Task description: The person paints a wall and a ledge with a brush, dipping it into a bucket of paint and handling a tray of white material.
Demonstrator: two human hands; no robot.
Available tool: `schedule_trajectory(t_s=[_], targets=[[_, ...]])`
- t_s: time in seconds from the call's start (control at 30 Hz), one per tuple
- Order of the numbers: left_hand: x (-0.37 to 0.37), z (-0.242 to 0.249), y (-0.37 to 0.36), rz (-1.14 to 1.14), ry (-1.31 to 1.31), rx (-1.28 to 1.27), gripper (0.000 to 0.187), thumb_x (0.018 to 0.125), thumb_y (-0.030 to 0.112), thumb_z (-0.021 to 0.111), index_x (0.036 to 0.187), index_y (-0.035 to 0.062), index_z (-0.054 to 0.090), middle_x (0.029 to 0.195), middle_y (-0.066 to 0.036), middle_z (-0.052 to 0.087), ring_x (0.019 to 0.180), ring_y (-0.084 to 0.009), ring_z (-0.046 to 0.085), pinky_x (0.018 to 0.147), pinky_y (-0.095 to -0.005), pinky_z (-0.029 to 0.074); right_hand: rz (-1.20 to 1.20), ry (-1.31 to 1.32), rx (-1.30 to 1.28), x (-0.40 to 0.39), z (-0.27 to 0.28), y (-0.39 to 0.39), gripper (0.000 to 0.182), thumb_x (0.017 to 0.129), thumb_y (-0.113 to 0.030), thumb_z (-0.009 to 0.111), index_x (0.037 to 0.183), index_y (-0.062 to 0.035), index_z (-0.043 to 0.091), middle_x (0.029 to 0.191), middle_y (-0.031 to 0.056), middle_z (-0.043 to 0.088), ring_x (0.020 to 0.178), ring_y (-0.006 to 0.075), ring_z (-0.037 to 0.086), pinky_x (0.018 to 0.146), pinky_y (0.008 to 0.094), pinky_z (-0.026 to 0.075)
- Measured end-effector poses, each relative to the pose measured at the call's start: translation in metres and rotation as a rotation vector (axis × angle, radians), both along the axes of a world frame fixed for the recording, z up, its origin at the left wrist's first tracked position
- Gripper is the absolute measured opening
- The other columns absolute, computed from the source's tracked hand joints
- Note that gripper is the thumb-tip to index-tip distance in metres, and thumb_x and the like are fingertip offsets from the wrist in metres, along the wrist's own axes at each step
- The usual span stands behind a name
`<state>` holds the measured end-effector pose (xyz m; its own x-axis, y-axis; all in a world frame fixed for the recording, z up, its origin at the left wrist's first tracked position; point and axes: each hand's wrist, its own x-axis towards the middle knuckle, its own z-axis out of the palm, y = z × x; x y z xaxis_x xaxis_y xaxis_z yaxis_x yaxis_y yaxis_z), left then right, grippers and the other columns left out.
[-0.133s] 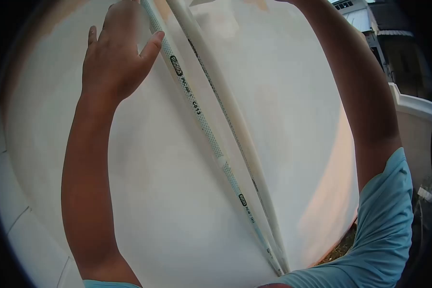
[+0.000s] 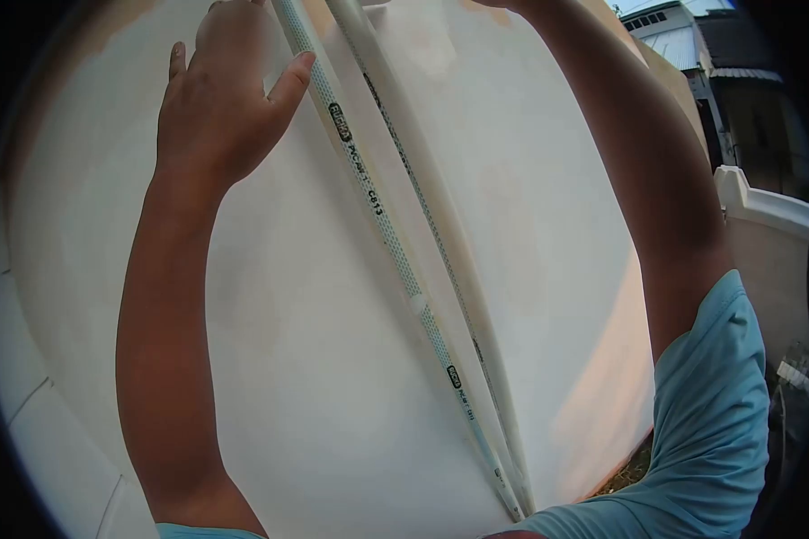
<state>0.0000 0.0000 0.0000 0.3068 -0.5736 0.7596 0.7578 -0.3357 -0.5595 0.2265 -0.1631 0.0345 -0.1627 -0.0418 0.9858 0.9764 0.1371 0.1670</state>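
My left hand (image 2: 229, 99) is at the upper left against the pale wall, its little finger and thumb spread apart. The thumb tip is right at the edge of a pale plastic pipe (image 2: 395, 247) with a green dotted pattern and printed lettering. The other fingertips run up past the top edge. A second pale pipe (image 2: 445, 211) leans close beside the first, and both slant down to the right, meeting near the bottom. At the top edge only a sliver of my right hand (image 2: 494, 4) shows, its fingers hidden. Left of it is the edge of a small greyish thing (image 2: 375, 3).
The smooth whitish wall (image 2: 288, 359) fills most of the view, bulged by the lens. Pale blocks (image 2: 63, 449) with dark joints line the left. At the right stand a low wall (image 2: 768, 260) with a white cap and a building (image 2: 665, 40) behind it.
My right arm has shifted left, and the right hand has slid a little left along the top edge. My left hand stays nearly still beside the pipe.
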Motion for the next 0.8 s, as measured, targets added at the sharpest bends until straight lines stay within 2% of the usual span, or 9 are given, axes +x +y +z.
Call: schedule_trajectory(t_s=[0.03, 0.07, 0.27, 0.37, 0.43, 0.5, 0.7, 0.77, 0.8], targets=[[-0.002, -0.009, -0.011, 0.052, -0.011, -0.182, 0.079, 0.094, 0.041, 0.046, 0.151, -0.003, 0.014, 0.159, -0.017, 0.019, 0.148, -0.0288, 0.013, 0.121, -0.0431, 0.012, -0.021, -0.001, -0.04, 0.002, -0.005, 0.005, 0.014, 0.082, -0.012, 0.071, 0.095, -0.0057, 0.074, 0.086, 0.0081, 0.072, 0.078, 0.0157, 0.061, 0.073, 0.0324, 0.05], [-0.001, -0.012, -0.011, 0.059, -0.002, -0.19, 0.079, 0.094, 0.041, 0.046, 0.151, -0.003, 0.014, 0.159, -0.017, 0.019, 0.148, -0.0288, 0.013, 0.121, -0.0431, 0.012, -0.18, 0.026, -0.114, -0.011, -0.028, 0.003, 0.015, 0.082, -0.013, 0.072, 0.095, -0.0055, 0.074, 0.087, 0.0094, 0.071, 0.08, 0.0183, 0.062, 0.076, 0.0341, 0.05], [-0.01, -0.024, -0.015, 0.068, -0.023, -0.214, 0.072, 0.094, 0.032, 0.044, 0.15, -0.0025, 0.017, 0.158, -0.017, 0.02, 0.148, -0.0295, 0.015, 0.121, -0.0427, 0.01, -0.19, 0.003, -0.359, -0.01, -0.092, -0.032, 0.014, 0.084, -0.011, 0.071, 0.097, -0.0069, 0.074, 0.096, 0.0094, 0.071, 0.091, 0.0211, 0.066, 0.083, 0.0331, 0.051], [-0.008, -0.027, -0.003, 0.072, -0.018, -0.237, 0.081, 0.095, 0.045, 0.046, 0.151, -0.0041, 0.014, 0.158, -0.019, 0.018, 0.148, -0.0304, 0.013, 0.121, -0.0423, 0.012, -0.366, 0.127, -0.225, -0.036, -0.112, -0.048, 0.014, 0.084, -0.01, 0.07, 0.097, -0.0057, 0.074, 0.096, 0.0105, 0.071, 0.091, 0.0211, 0.066, 0.082, 0.0325, 0.051], [0.002, -0.033, 0.021, -0.546, 0.205, -0.31, 0.072, 0.09, 0.057, 0.054, 0.148, 0.0193, 0.035, 0.131, -0.016, 0.057, 0.121, -0.0314, 0.055, 0.099, -0.0462, 0.046, -0.362, 0.195, -0.234, -0.043, -0.123, -0.053, 0.014, 0.084, -0.01, 0.07, 0.096, -0.0052, 0.074, 0.093, 0.0105, 0.07, 0.09, 0.0216, 0.066, 0.081, 0.0326, 0.052], [0.02, -0.061, 0.02, -0.48, 0.193, -0.345, 0.081, 0.083, 0.065, 0.06, 0.146, 0.0205, 0.036, 0.114, -0.013, 0.064, 0.103, -0.0308, 0.063, 0.084, -0.043, 0.053, -0.354, 0.001, -0.117, -0.037, -0.134, -0.057, 0.012, 0.085, -0.011, 0.07, 0.095, -0.0054, 0.073, 0.09, 0.0095, 0.07, 0.087, 0.0202, 0.067, 0.077, 0.0324, 0.052], [0.05, -0.101, 0.035, -0.097, 0.095, -0.388, 0.077, 0.082, 0.045, 0.064, 0.148, 0.0291, 0.029, 0.133, -0.015, 0.049, 0.125, -0.0322, 0.048, 0.094, -0.049, 0.047, -0.363, -0.153, -0.071, -0.052, -0.165, -0.066, 0.011, 0.083, -0.006, 0.071, 0.094, -0.0045, 0.072, 0.089, 0.0095, 0.07, 0.077, 0.0164, 0.067, 0.069, 0.0285, 0.054], [0.057, -0.105, 0.032, -0.287, 0.073, -0.316, 0.057, 0.078, 0.034, 0.066, 0.133, 0.0301, 0.053, 0.144, -0.011, 0.038, 0.132, -0.0348, 0.037, 0.099, -0.0624, 0.034, -0.301, -0.22, 0.009, -0.028, -0.166, -0.061, 0.013, 0.082, -0.004, 0.072, 0.094, -0.0036, 0.072, 0.089, 0.0098, 0.07, 0.077, 0.0163, 0.067, 0.069, 0.0281, 0.054], [0.058, -0.106, 0.031, -0.275, 0.074, -0.326, 0.057, 0.078, 0.034, 0.066, 0.133, 0.0301, 0.053, 0.144, -0.011, 0.038, 0.132, -0.0348, 0.037, 0.099, -0.0624, 0.034, -0.237, -0.297, 0.082, -0.018, -0.165, -0.056, 0.014, 0.081, -0.002, 0.072, 0.095, -0.0028, 0.071, 0.089, 0.0101, 0.07, 0.077, 0.0161, 0.068, 0.069, 0.0278, 0.055]])
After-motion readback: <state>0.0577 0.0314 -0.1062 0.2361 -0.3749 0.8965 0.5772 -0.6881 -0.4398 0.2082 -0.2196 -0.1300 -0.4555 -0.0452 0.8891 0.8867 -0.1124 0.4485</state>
